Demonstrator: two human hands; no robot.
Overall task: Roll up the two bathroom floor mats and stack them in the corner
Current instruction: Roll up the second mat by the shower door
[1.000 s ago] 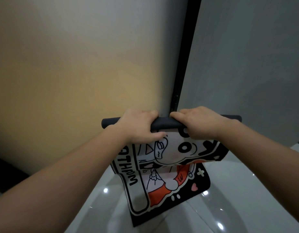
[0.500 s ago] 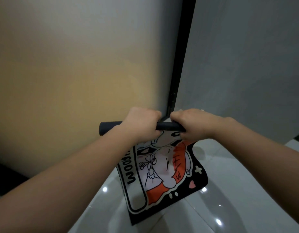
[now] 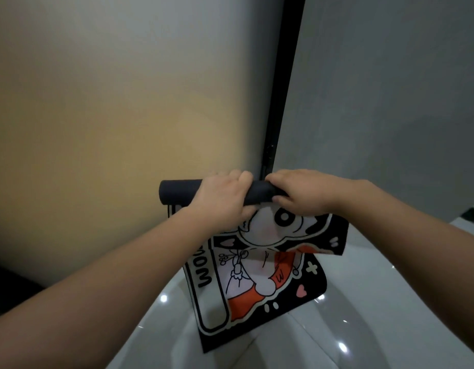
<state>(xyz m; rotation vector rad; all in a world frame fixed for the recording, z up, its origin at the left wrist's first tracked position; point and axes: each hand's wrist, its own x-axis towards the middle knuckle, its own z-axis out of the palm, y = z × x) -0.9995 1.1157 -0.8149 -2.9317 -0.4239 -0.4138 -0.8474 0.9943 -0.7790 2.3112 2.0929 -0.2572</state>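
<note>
Currently rolling first mat [image 3: 260, 278] | left hand [image 3: 220, 201], right hand [image 3: 300, 193] both clenched on its dark roll [image 3: 177, 191] | next: wind in hanging tail evenly.

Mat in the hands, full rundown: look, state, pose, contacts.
The bath mat is partly rolled: a dark tube at the top, held level in the air by the left hand and right hand, both wrapped around it. Its plain dark back faces outward. The unrolled rest hangs down, showing a cartoon print in black, white and orange with lettering. The lower edge reaches the glossy white floor.
</note>
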